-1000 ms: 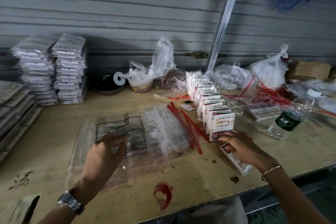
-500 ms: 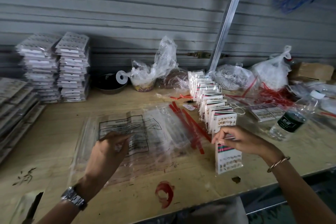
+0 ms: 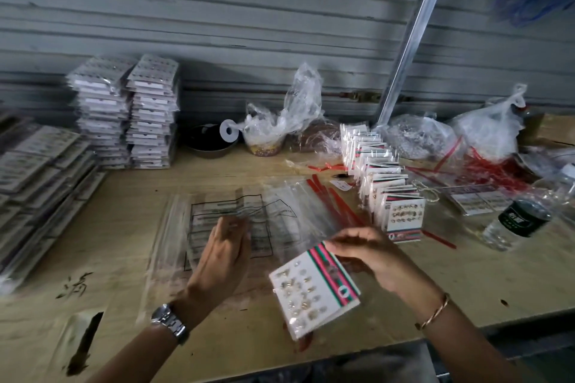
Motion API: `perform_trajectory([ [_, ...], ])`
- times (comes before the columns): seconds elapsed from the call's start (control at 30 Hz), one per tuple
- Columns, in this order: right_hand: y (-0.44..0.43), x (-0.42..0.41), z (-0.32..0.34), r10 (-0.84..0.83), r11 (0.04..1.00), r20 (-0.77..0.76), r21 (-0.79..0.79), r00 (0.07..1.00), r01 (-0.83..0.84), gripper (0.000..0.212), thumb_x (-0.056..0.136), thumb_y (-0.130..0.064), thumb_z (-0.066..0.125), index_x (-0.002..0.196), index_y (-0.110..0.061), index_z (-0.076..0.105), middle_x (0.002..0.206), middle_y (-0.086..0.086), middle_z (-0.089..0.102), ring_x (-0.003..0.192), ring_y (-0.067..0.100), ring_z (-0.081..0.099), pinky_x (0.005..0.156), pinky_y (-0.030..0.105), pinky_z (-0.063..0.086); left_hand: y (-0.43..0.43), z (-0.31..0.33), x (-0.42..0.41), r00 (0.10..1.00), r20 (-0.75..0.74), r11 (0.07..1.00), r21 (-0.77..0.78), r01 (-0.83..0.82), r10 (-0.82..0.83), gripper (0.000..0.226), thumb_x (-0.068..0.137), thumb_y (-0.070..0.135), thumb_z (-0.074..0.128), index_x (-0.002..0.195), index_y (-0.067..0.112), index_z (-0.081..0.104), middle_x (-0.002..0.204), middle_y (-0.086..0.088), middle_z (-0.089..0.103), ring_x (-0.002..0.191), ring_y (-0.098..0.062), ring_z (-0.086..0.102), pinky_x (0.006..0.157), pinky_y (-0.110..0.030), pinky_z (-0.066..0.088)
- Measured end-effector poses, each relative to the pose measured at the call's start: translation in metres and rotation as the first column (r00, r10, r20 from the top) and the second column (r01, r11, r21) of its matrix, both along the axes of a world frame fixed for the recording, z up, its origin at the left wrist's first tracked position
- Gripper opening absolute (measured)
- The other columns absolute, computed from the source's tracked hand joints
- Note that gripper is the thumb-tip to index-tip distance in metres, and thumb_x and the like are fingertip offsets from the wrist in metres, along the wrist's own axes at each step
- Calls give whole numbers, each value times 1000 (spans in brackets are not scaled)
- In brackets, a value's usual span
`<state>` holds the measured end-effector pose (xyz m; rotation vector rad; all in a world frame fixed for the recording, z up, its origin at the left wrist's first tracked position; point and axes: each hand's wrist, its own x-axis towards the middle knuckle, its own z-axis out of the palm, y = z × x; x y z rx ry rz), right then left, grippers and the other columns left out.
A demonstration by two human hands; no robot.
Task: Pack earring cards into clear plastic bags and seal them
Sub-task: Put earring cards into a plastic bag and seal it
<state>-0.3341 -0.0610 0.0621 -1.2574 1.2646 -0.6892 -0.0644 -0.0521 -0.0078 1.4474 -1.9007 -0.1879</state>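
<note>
A grey ribbed shutter (image 3: 217,25) backs a plywood bench (image 3: 124,211). At the far left, flat piles of packed cards (image 3: 37,171) lie along the edge, with two tall stacks (image 3: 124,112) behind them against the shutter. Further right at the back sits a dark metal bowl (image 3: 211,143).

The left hand (image 3: 224,255), with a wristwatch (image 3: 169,323), reaches onto the pile of clear bags (image 3: 280,211) spread on the middle of the bench. Its fingertips are at the printed top bag, but motion blur hides whether its grip pinches the film or only rests on it.

Just right of it, the right hand (image 3: 373,255), with a thin bracelet (image 3: 435,311), has its grip pinched on the striped end of an earring card (image 3: 311,289). The card hangs tilted above the bench's front edge, studs facing up.

Behind the right hand, red strips (image 3: 336,199) lie beside a row of upright cards (image 3: 382,171) running toward the shutter. At the far right a water bottle (image 3: 516,221) lies on its side.
</note>
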Motion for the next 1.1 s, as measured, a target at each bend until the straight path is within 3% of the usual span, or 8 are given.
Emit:
perform_trajectory([
  [0.2, 5, 46, -31, -342, 935, 205, 173, 917, 310, 16, 81, 2, 69, 68, -1, 63, 64, 12, 67, 52, 19, 63, 44, 24, 49, 2, 0, -8, 999, 36, 993, 121, 3, -7, 55, 100, 31, 22, 143, 3, 42, 152, -11, 37, 142, -26, 31, 116, -33, 25],
  [0.3, 5, 68, -45, -523, 852, 315, 210, 792, 479, 20, 83, 6, 66, 66, -2, 60, 67, 14, 65, 57, 23, 61, 51, 29, 48, 5, 2, -15, 989, -143, 978, 207, -2, 33, 47, 104, 22, 32, 150, 10, 32, 158, -3, 24, 147, -18, 20, 119, -25, 16],
  [0.47, 8, 112, -64, -692, 704, 468, 273, 549, 655, 17, 86, 15, 56, 77, 2, 61, 56, 5, 67, 50, 10, 66, 43, 21, 51, 9, 3, -25, 995, -82, 973, 218, 76, -60, 50, 104, 13, 27, 152, 5, 17, 161, -8, 12, 150, -21, 7, 120, -40, 16],
  [0.63, 4, 144, -75, -693, 694, 536, 313, 482, 649, 16, 88, 16, 54, 78, 5, 60, 61, 11, 67, 51, 14, 65, 48, 22, 54, 10, 1, -29, 996, 81, 975, 221, 5, -23, 52, 104, 19, 24, 154, 16, 11, 162, 1, 6, 150, -13, 1, 121, -37, 8],
  [0.87, 3, 160, -83, -573, 782, 603, 197, 556, 592, 35, 85, 15, 56, 57, -3, 68, 58, 11, 66, 50, 15, 61, 48, 22, 50, 10, 6, -31, 999, -11, 972, 233, 35, -33, 60, 95, 32, 9, 153, 18, 18, 160, 5, 16, 148, -5, 8, 121, -34, 12],
  [0.97, -1, 163, -90, -608, 760, 499, 140, 617, 635, 12, 87, 17, 51, 87, 8, 59, 72, 16, 62, 66, 21, 56, 54, 26, 47, 9, 3, -29, 999, 11, 972, 233, 38, -42, 58, 97, 32, 8, 153, 19, 18, 160, 6, 15, 148, -4, 7, 121, -33, 10],
  [1.03, -2, 163, -97, -584, 774, 473, 79, 660, 628, 21, 91, 14, 47, 110, 5, 51, 87, 17, 60, 75, 24, 55, 61, 25, 48, 8, 1, -28, 999, -47, 969, 244, 37, -26, 50, 104, 29, 15, 153, 22, 21, 160, 8, 18, 148, -4, 9, 121, -34, 10],
  [1.1, 0, 165, -97, -526, 809, 440, -4, 728, 588, 19, 92, 12, 46, 102, 0, 57, 82, 8, 64, 71, 16, 59, 64, 23, 49, 7, -1, -28, 994, -104, 968, 249, 41, -16, 46, 105, 24, 25, 152, 24, 24, 159, 8, 21, 147, -4, 11, 121, -34, 10],
])
